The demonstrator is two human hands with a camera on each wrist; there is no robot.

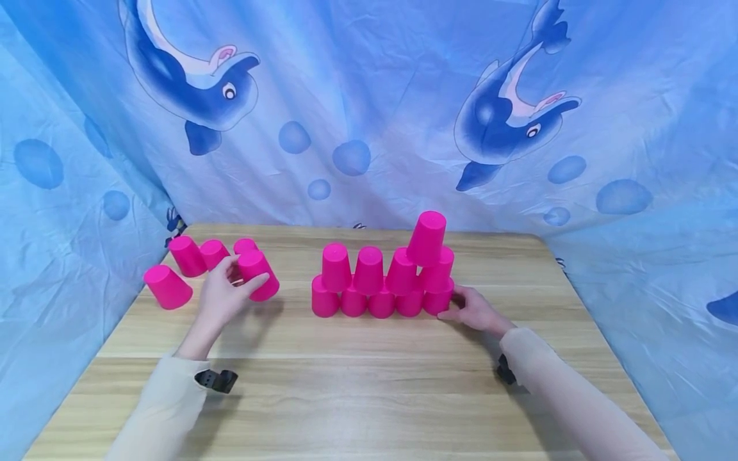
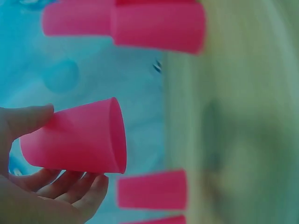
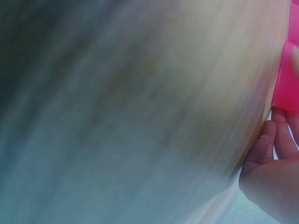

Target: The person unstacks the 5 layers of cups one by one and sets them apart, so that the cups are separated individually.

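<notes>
My left hand (image 1: 221, 291) grips an upside-down pink cup (image 1: 257, 274), thumb on one side and fingers on the other. In the left wrist view that cup (image 2: 79, 137) is tilted, its rim clear of the table. At centre right, more upside-down cups form a stack: several in the bottom row (image 1: 382, 304), several in the second row (image 1: 369, 269), and a single cup (image 1: 428, 238) on top at the right. My right hand (image 1: 474, 308) holds the bottom row's right-end cup (image 1: 437, 302) between thumb and fingers; only part of this shows in the right wrist view.
Behind and left of my left hand stand loose pink cups: one at the front left (image 1: 168, 287), others farther back (image 1: 187, 256). The wooden table (image 1: 357, 384) ends at a blue curtain (image 1: 375, 83) printed with dolphins. Black wrist devices (image 1: 216, 381) sit at both sleeves.
</notes>
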